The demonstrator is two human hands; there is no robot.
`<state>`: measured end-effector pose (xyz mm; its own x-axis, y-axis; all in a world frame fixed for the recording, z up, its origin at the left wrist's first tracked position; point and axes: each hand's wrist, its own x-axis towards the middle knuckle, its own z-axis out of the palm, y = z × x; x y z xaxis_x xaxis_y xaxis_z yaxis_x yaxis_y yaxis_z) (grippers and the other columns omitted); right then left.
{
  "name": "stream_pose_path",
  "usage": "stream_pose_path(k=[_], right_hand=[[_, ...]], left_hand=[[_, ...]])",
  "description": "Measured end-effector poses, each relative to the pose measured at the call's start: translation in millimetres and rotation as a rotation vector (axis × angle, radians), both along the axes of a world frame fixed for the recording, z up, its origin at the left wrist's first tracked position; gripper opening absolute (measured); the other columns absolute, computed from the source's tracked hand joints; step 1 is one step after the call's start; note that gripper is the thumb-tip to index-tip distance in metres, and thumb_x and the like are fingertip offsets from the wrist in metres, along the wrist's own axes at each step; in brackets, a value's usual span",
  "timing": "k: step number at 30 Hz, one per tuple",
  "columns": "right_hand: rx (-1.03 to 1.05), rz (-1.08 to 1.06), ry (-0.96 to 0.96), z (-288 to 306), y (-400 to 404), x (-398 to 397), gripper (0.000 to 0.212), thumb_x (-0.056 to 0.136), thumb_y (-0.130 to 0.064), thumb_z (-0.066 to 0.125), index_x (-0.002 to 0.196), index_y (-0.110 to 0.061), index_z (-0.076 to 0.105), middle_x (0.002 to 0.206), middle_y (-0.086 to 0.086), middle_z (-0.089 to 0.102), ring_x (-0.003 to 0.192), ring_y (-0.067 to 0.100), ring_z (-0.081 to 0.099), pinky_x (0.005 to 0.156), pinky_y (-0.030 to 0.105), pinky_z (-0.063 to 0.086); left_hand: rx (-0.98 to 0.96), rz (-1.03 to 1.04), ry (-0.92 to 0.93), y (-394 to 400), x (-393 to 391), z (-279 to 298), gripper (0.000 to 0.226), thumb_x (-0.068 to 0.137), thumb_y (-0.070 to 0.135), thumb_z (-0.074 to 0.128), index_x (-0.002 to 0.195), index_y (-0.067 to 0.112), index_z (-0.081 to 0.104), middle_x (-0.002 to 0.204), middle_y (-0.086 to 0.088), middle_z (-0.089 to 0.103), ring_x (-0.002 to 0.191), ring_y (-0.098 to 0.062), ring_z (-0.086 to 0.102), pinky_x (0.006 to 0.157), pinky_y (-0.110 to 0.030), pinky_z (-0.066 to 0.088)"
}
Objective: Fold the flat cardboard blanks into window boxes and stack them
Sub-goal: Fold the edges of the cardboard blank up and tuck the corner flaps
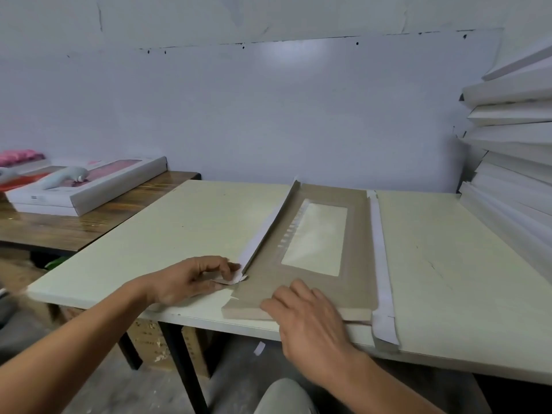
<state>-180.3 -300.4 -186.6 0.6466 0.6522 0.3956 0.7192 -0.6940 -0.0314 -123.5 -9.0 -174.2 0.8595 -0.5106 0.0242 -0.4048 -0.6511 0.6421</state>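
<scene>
At about nine o'clock in the view, a dark wooden surface (pixel 89 228) carries a stack of white window boxes (pixel 86 189) with pink contents showing through the top one, and a pale grey handheld tool (pixel 64 176) lies across that lid. Next to it, nearer the middle, is a pale cream surface (pixel 185 222) on which the cardboard blank (pixel 322 234) lies flat, brown side up, running from six o'clock toward twelve o'clock, with its clear window (pixel 316 237) in the middle. The blank's left side flap (pixel 265 228) is raised along its crease, showing a white face. The left hand (pixel 191 279) rests at the near left corner of the blank, its fingers (pixel 221 264) curled and pinching the small white corner tab (pixel 233 279) between thumb and fingertips. The right hand (pixel 307 315) lies at six o'clock on the blank's near edge, fingers slightly apart and pressing down on the brown cardboard rather than curling around it. The right side flap (pixel 380 264) lies flat and white on the surface. At three o'clock, against the wall, stands a tall, uneven stack of folded white boxes (pixel 513 138).
</scene>
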Motion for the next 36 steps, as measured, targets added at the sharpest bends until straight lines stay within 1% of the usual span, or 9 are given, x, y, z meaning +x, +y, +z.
stream_pose_path(k=[4, 8, 11, 14, 17, 20, 24, 31, 36], right_hand=[[-0.108, -0.006, 0.052, -12.2, 0.0, -19.2, 0.038, 0.087, -0.043, 0.054, 0.118, -0.022, 0.060, 0.110, -0.004, 0.061, 0.101, 0.021, 0.055, 0.083, 0.034, 0.051], [-0.128, 0.071, 0.237, -5.3, -10.0, -23.0, 0.044, 0.101, -0.041, 0.037, 0.139, -0.020, 0.041, 0.141, 0.000, 0.041, 0.128, 0.023, 0.034, 0.110, 0.040, 0.030], [0.130, 0.118, 0.385, 19.7, -41.9, -19.3, 0.031, 0.101, -0.039, 0.037, 0.108, -0.022, 0.061, 0.108, -0.006, 0.061, 0.103, 0.015, 0.052, 0.093, 0.035, 0.044], [0.261, -0.346, 0.313, 40.5, -104.1, 0.0, 0.027, 0.099, -0.043, 0.043, 0.081, -0.026, 0.054, 0.072, -0.008, 0.059, 0.069, 0.010, 0.056, 0.063, 0.033, 0.047], [0.193, -0.666, 0.541, 41.1, -148.5, 12.2, 0.020, 0.096, -0.054, 0.046, 0.094, -0.034, 0.044, 0.080, -0.009, 0.061, 0.069, 0.012, 0.060, 0.063, 0.030, 0.049], [0.322, -0.595, 0.768, 25.7, -144.7, 17.5, 0.024, 0.091, -0.044, 0.062, 0.095, -0.034, 0.040, 0.074, -0.001, 0.061, 0.048, 0.013, 0.059, 0.049, 0.025, 0.047], [0.471, -0.539, 0.780, 17.7, -141.9, 26.8, 0.022, 0.083, -0.014, 0.066, 0.092, -0.029, 0.054, 0.058, 0.000, 0.058, 0.035, 0.016, 0.050, 0.038, 0.023, 0.038], [0.806, -0.568, 1.034, 20.4, -153.0, 49.6, 0.015, 0.080, -0.005, 0.065, 0.086, 0.008, 0.069, 0.052, 0.015, 0.059, 0.035, 0.017, 0.043, 0.038, 0.020, 0.031], [0.757, -0.678, 1.043, 26.3, -156.9, 62.8, 0.023, 0.078, -0.010, 0.068, 0.091, 0.009, 0.069, 0.049, 0.007, 0.054, 0.033, 0.012, 0.035, 0.037, 0.016, 0.025]], left_hand=[[-0.080, 0.123, -0.053, -15.9, -2.5, -0.8, 0.021, 0.101, 0.030, 0.050, 0.108, 0.024, 0.070, 0.116, 0.008, 0.069, 0.113, -0.004, 0.060, 0.096, -0.022, 0.044], [0.099, 0.152, -0.274, -52.3, -8.4, -2.9, 0.018, 0.103, 0.025, 0.048, 0.108, 0.027, 0.066, 0.109, 0.012, 0.065, 0.099, -0.007, 0.060, 0.088, -0.026, 0.046], [0.341, 0.121, -0.437, -74.3, -12.4, -9.3, 0.023, 0.103, 0.028, 0.040, 0.106, 0.016, 0.059, 0.110, 0.003, 0.058, 0.098, -0.021, 0.053, 0.087, -0.038, 0.044], [0.490, 0.222, -0.462, -85.0, -17.9, -13.0, 0.050, 0.094, 0.045, 0.012, 0.103, 0.018, 0.053, 0.108, 0.005, 0.053, 0.091, -0.021, 0.047, 0.081, -0.037, 0.044], [0.559, 0.292, -0.491, -95.1, -22.8, -20.3, 0.060, 0.089, 0.049, -0.001, 0.102, 0.021, 0.050, 0.107, 0.008, 0.050, 0.091, -0.019, 0.044, 0.077, -0.032, 0.041], [0.551, 0.305, -0.496, -104.2, -25.4, -22.9, 0.061, 0.089, 0.048, -0.001, 0.103, 0.021, 0.052, 0.107, 0.007, 0.050, 0.090, -0.020, 0.043, 0.078, -0.033, 0.041], [0.514, 0.311, -0.533, -107.8, -28.8, -20.5, 0.057, 0.092, 0.044, 0.005, 0.097, 0.015, 0.055, 0.098, 0.000, 0.051, 0.081, -0.023, 0.043, 0.076, -0.039, 0.044], [0.472, 0.291, -0.509, -110.9, -32.6, -15.9, 0.059, 0.094, 0.048, 0.009, 0.100, 0.018, 0.060, 0.091, 0.000, 0.052, 0.078, -0.024, 0.046, 0.074, -0.038, 0.045], [0.511, 0.267, -0.523, -117.2, -38.5, -16.4, 0.057, 0.096, 0.046, 0.012, 0.103, 0.018, 0.062, 0.089, -0.001, 0.050, 0.075, -0.025, 0.045, 0.072, -0.040, 0.046]])
